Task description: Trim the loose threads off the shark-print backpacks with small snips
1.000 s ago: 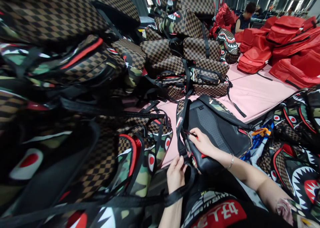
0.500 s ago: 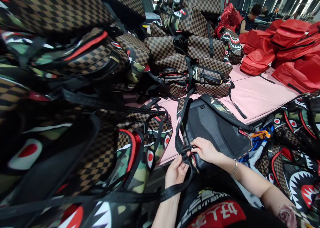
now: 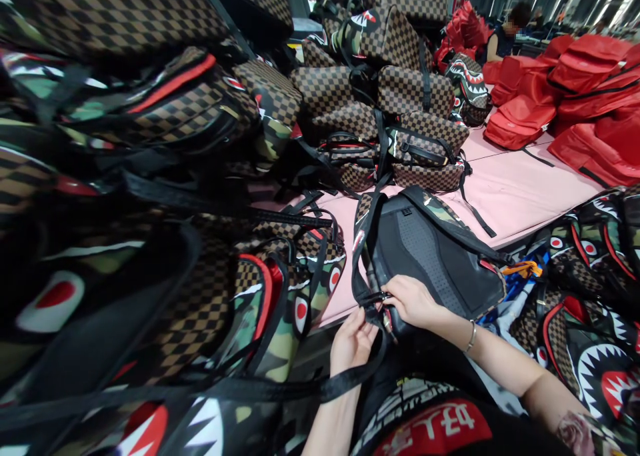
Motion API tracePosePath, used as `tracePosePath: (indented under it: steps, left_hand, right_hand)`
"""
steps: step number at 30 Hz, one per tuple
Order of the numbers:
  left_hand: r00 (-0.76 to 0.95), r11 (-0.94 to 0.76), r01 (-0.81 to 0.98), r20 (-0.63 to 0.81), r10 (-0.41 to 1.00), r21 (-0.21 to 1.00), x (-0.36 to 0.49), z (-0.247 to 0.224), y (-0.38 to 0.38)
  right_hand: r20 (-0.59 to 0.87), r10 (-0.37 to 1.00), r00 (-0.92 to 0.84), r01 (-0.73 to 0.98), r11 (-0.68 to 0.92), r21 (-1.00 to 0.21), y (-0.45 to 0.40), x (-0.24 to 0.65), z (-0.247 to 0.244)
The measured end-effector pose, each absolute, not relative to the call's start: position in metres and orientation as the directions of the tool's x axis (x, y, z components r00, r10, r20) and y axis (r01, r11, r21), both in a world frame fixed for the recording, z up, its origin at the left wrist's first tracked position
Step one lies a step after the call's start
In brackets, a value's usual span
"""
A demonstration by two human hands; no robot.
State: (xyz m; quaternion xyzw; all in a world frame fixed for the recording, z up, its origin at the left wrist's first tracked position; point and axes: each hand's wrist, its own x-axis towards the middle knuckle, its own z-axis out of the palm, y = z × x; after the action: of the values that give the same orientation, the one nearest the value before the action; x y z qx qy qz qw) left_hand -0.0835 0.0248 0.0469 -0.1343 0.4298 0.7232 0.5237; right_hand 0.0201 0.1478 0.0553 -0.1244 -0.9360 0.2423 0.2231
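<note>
A black-backed backpack [image 3: 425,253] lies back panel up at the table's near edge, with camouflage and brown check showing on its shoulder straps. At its lower left corner, my right hand [image 3: 411,301] pinches a dark buckle [image 3: 377,298] on the shoulder strap. Just below, my left hand [image 3: 353,344] has its fingertips closed on the black webbing by that buckle. A length of black webbing [image 3: 353,381] loops across my left wrist and runs off to the left. The exact threading at the buckle is hidden by my fingers.
Check and camouflage backpacks [image 3: 150,103] are heaped high on the left and at the back. Red backpacks [image 3: 580,103] are piled at the far right of the pink table [image 3: 520,189]. More shark-face backpacks [image 3: 570,316] stand close on the right. A person [image 3: 505,36] sits beyond.
Both hands stay at the buckle in almost the same pose, and the buckle has tilted slightly. The view has shifted a little, moving the background slightly right and up.
</note>
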Motion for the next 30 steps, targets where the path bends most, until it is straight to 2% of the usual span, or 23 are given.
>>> tracePosePath:
  steps: [13,20,30]
  left_hand:
    - [-0.421,-0.096,-0.873,-0.640,0.643,0.478,-0.083,0.042,0.025]
    - [-0.423,-0.111,-0.878,-0.644,0.637,0.467,-0.083,0.039,0.026]
    - [-0.427,-0.117,-0.878,-0.650,0.629,0.464,-0.081,0.040,0.027]
  right_hand:
    - [0.345,0.349,-0.871,0.135,0.846,-0.516,0.145,0.020,0.055]
    - [0.343,0.344,-0.874,0.153,0.865,-0.479,0.143,0.020,0.050]
    - [0.366,0.452,-0.814,0.267,0.849,-0.456,0.131,0.016,0.047]
